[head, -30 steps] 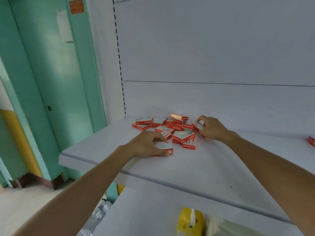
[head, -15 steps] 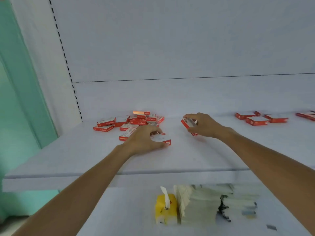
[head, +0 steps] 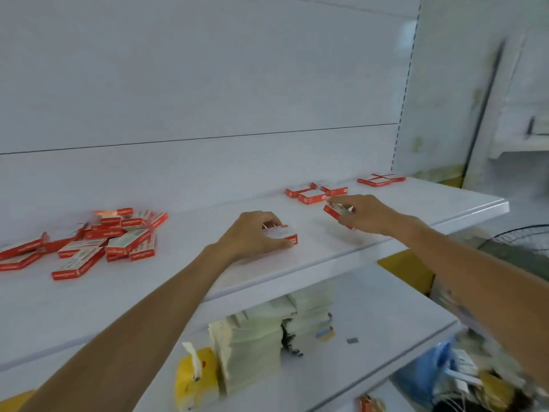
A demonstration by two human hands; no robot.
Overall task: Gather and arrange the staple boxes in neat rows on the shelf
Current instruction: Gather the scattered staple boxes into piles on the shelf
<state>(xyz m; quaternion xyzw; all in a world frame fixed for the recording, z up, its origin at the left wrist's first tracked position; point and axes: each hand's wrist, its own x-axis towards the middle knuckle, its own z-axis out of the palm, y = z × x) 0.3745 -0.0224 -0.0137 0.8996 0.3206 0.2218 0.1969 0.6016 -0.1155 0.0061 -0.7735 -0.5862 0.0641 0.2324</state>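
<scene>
Small red-and-white staple boxes lie on a white shelf (head: 445, 206). A loose pile (head: 118, 236) of several boxes sits at the left. My left hand (head: 252, 236) rests on the shelf's middle, fingers closed over a box (head: 282, 233). Further right, my right hand (head: 365, 214) grips another box (head: 334, 211) just above the shelf. Behind it, three boxes (head: 315, 193) lie close together near the back wall. Two more boxes (head: 380, 179) sit at the far right end.
The shelf's front edge runs diagonally from lower left to upper right. On the lower shelf stand stacks of pale paper packets (head: 267, 337) and a yellow pack (head: 196, 379). A fan grille (head: 523, 242) and a cluttered bin (head: 463, 382) are at the right.
Both hands carried their boxes rightward along the shelf, away from the pile. My view swung right, so the pile now sits at the left and the right-end boxes appear closer.
</scene>
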